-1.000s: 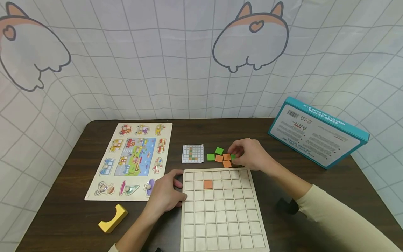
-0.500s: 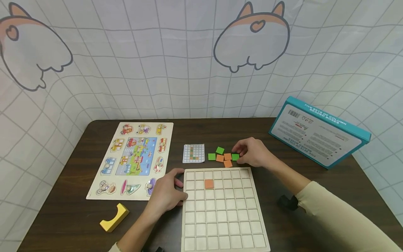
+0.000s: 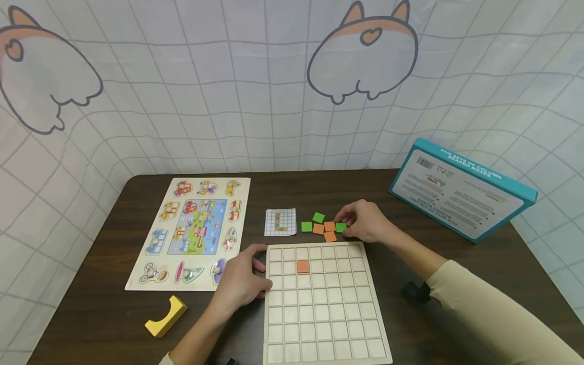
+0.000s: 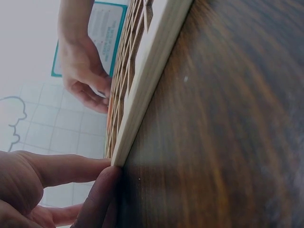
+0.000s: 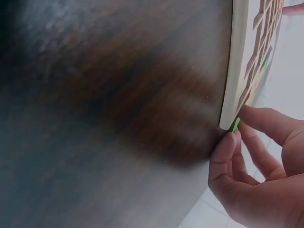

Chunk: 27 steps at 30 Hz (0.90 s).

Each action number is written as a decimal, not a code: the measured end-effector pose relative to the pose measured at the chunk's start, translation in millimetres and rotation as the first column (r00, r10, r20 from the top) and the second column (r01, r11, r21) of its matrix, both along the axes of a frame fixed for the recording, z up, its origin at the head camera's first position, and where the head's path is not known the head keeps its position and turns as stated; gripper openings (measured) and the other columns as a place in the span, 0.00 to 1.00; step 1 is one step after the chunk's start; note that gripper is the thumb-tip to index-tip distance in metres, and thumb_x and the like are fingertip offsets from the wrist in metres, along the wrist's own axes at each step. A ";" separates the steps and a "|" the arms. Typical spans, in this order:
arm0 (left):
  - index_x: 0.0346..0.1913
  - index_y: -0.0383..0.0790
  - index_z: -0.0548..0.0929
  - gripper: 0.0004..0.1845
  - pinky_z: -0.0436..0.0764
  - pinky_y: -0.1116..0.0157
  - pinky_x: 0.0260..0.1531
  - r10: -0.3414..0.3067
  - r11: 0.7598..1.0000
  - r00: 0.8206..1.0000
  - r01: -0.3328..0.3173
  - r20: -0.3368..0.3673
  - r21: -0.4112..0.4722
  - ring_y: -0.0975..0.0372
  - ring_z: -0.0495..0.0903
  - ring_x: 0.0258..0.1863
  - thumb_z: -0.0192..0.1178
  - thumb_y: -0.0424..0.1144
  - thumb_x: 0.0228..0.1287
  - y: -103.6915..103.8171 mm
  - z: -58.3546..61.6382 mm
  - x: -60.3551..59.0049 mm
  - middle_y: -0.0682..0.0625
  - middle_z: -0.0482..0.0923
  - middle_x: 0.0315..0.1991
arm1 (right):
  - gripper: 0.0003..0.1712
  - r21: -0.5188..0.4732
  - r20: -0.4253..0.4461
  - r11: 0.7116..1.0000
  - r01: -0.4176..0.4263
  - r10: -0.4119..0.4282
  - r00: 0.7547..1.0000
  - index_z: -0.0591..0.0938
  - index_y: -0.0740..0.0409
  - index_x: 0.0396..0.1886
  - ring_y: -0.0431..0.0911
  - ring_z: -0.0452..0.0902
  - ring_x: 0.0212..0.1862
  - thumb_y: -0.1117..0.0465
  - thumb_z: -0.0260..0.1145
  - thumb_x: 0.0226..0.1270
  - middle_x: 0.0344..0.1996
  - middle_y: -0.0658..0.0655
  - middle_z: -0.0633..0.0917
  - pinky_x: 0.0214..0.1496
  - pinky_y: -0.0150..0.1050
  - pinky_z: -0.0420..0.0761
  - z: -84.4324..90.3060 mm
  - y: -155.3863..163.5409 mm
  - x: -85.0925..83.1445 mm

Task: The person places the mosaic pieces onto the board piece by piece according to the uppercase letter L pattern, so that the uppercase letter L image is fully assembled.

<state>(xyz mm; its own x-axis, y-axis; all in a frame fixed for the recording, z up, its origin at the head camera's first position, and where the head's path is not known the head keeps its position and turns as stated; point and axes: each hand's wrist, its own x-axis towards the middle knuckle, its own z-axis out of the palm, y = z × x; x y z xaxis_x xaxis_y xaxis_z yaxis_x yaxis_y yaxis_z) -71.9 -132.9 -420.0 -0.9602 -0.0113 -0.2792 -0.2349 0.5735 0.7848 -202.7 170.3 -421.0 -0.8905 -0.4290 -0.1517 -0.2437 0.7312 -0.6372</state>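
Observation:
A pale wooden grid board (image 3: 319, 309) lies on the dark table, with one orange tile (image 3: 302, 266) set in it. Just beyond its far edge sit loose green and orange tiles (image 3: 318, 228). My right hand (image 3: 348, 223) pinches the rightmost green tile (image 3: 340, 227) between thumb and forefinger. The right wrist view shows that green tile (image 5: 234, 125) as a sliver by the board's corner (image 5: 235, 61). My left hand (image 3: 261, 268) rests against the board's left edge, fingers straight against the wood (image 4: 147, 76).
A small pattern card (image 3: 280, 222) lies left of the tiles. A picture peg puzzle (image 3: 196, 228) fills the left side, with a yellow block (image 3: 165, 316) in front of it. A teal box (image 3: 461, 190) leans at the far right. A small black object (image 3: 415, 293) sits by my right sleeve.
My right hand has slid a little to the right, uncovering the green tile it now pinches. The left hand and the board have stayed put.

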 end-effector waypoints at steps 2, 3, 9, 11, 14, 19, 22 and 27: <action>0.69 0.38 0.76 0.40 0.85 0.64 0.16 0.000 1.000 1.000 0.000 -0.003 0.000 0.61 0.81 0.15 0.74 0.23 0.48 -0.1 0.1 0.3 0.43 0.80 0.38 | 0.14 0.002 0.003 1.000 0.003 -0.003 1.000 0.90 0.60 0.46 0.46 0.81 0.40 0.71 0.74 0.59 0.39 0.56 0.89 0.44 0.40 0.85 0.3 -0.6 0.2; 0.69 0.38 0.76 0.40 0.85 0.64 0.16 0.000 1.000 1.000 0.000 -0.003 0.000 0.61 0.81 0.15 0.74 0.22 0.48 -0.1 0.0 0.4 0.43 0.80 0.38 | 0.14 0.004 0.005 1.000 0.004 -0.004 1.000 0.90 0.60 0.46 0.46 0.81 0.40 0.71 0.74 0.59 0.39 0.56 0.89 0.44 0.40 0.85 0.5 -0.8 0.4; 0.69 0.38 0.76 0.40 0.85 0.64 0.16 -0.003 1.000 1.000 0.003 -0.004 -0.004 0.61 0.81 0.15 0.74 0.23 0.48 0.0 -0.1 0.2 0.44 0.80 0.38 | 0.14 0.015 0.011 1.000 0.014 -0.014 1.000 0.90 0.59 0.46 0.46 0.81 0.40 0.71 0.73 0.59 0.39 0.55 0.89 0.43 0.40 0.85 2.1 -0.5 1.1; 0.69 0.38 0.76 0.40 0.85 0.64 0.16 -0.004 1.000 1.000 0.004 -0.006 -0.006 0.61 0.81 0.15 0.74 0.23 0.48 0.1 0.1 0.1 0.44 0.80 0.38 | 0.14 0.015 0.010 1.000 0.019 -0.019 1.000 0.90 0.59 0.46 0.46 0.81 0.40 0.71 0.73 0.59 0.39 0.55 0.89 0.43 0.40 0.85 3.3 0.1 1.3; 0.69 0.38 0.76 0.40 0.85 0.64 0.16 -0.005 1.000 1.000 0.005 -0.008 -0.007 0.61 0.81 0.14 0.74 0.23 0.48 0.4 0.7 0.0 0.44 0.80 0.38 | 0.14 0.015 0.005 1.000 0.017 -0.017 1.000 0.90 0.59 0.46 0.45 0.82 0.40 0.71 0.72 0.59 0.39 0.55 0.89 0.43 0.40 0.85 4.9 1.3 1.8; 0.69 0.38 0.77 0.40 0.85 0.64 0.16 -0.005 1.000 1.000 0.005 -0.008 -0.006 0.61 0.81 0.14 0.74 0.23 0.49 0.8 0.9 0.3 0.44 0.80 0.37 | 0.15 0.020 0.005 1.000 0.020 -0.020 1.000 0.90 0.59 0.47 0.45 0.81 0.39 0.71 0.71 0.59 0.40 0.56 0.89 0.42 0.40 0.85 5.9 3.3 2.6; 0.69 0.38 0.77 0.39 0.85 0.64 0.16 -0.005 1.000 1.000 0.004 -0.007 -0.009 0.61 0.81 0.14 0.74 0.23 0.49 0.9 0.8 0.4 0.44 0.80 0.37 | 0.15 0.022 0.003 1.000 0.022 -0.022 1.000 0.90 0.58 0.47 0.45 0.81 0.39 0.71 0.72 0.59 0.39 0.55 0.88 0.41 0.40 0.85 7.0 3.9 3.7; 0.69 0.38 0.76 0.40 0.85 0.64 0.16 -0.004 1.000 1.000 0.004 -0.002 -0.013 0.61 0.81 0.15 0.74 0.23 0.49 0.4 0.5 0.2 0.44 0.80 0.37 | 0.15 0.009 -0.002 1.000 0.015 -0.015 1.000 0.91 0.58 0.46 0.45 0.81 0.38 0.71 0.72 0.59 0.37 0.55 0.89 0.41 0.40 0.84 8.5 4.0 5.8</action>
<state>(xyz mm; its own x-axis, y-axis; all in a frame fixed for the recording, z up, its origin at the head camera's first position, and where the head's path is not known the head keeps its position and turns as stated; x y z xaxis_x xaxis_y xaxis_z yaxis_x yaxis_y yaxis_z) -71.7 -132.5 -419.5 -0.9608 -0.0107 -0.2769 -0.2307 0.5845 0.7779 -196.9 174.2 -412.4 -0.8971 -0.4139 -0.1542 -0.2333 0.7405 -0.6303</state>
